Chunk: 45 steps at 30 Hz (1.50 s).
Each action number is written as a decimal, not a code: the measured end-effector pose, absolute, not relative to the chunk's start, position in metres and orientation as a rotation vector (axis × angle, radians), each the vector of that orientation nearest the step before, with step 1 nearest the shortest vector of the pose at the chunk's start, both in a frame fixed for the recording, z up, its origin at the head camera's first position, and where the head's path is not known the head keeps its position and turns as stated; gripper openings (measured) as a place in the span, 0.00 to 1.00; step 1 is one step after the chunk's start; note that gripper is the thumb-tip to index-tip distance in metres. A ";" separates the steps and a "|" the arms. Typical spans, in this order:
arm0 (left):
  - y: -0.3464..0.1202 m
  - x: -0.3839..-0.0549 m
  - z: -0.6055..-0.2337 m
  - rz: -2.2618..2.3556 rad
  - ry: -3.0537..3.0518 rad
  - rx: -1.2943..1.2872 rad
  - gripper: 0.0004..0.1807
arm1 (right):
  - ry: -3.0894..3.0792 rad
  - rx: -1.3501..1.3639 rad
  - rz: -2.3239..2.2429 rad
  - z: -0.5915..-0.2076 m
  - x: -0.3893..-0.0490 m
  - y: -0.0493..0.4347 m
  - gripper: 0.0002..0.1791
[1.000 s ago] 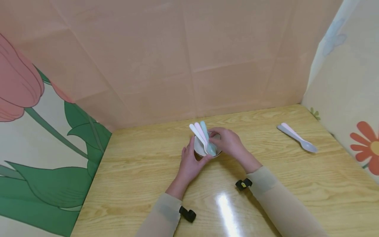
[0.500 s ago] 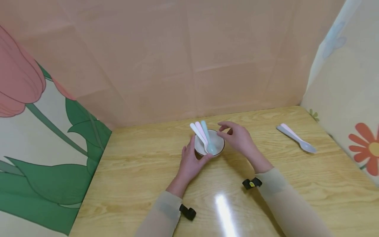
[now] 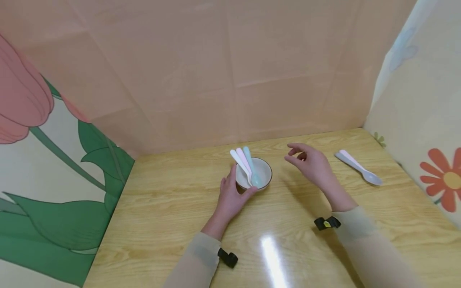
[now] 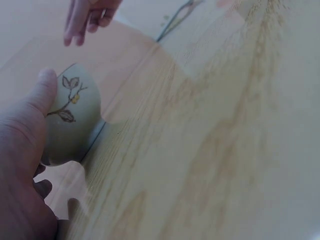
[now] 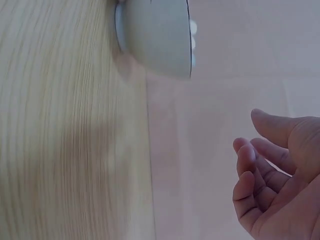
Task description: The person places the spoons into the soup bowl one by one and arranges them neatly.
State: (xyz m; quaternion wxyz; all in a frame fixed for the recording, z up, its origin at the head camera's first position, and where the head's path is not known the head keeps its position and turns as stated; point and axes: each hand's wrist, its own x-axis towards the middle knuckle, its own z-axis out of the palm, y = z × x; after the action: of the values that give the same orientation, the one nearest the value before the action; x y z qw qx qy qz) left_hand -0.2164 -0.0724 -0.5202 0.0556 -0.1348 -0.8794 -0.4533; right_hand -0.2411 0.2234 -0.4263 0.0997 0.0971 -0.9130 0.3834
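Note:
A small white bowl [image 3: 265, 173] with a dark rim stands on the table, and my left hand [image 3: 229, 200] grips its near left side between thumb and fingers. Three spoons lean in it, handles up at the far left: a white spoon [image 3: 237, 158], a pink spoon [image 3: 246, 161] and a light blue spoon [image 3: 255, 178]. In the left wrist view, a branch with leaves decorates the outside of the bowl [image 4: 70, 135]. My right hand [image 3: 312, 165] hovers to the right of the bowl, holding nothing, its fingers loosely bent and the thumb apart from them.
At the right of the table lie a grey spoon [image 3: 371, 177] and a pink spoon [image 3: 345, 153], the grey one overlapping the pink. The wooden table [image 3: 162, 216] meets a peach backdrop [image 3: 187, 100] behind and a flowered panel on each side.
My right hand has let go of the light blue spoon, left in the bowl, and moved away to the right. My left hand keeps its hold on the bowl.

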 end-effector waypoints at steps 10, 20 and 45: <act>-0.073 -0.218 -0.524 -1.369 -2.663 -0.417 0.61 | -2.709 0.278 1.050 -0.426 -0.236 0.269 0.29; -0.073 -0.217 -0.524 -1.368 -2.648 -0.435 0.60 | -2.784 0.233 0.954 -0.432 -0.233 0.313 0.32; -0.070 -0.220 -0.527 -1.378 -2.629 -0.438 0.61 | -2.883 -0.039 0.901 -0.459 -0.239 0.409 0.40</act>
State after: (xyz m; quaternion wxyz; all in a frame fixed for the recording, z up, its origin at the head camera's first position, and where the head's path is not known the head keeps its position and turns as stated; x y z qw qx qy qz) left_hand -0.2202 -0.0701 -0.5270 0.0703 -0.1456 -0.8741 -0.4581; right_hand -0.2391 0.4091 -0.4592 0.0605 -0.0130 -0.9526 0.2978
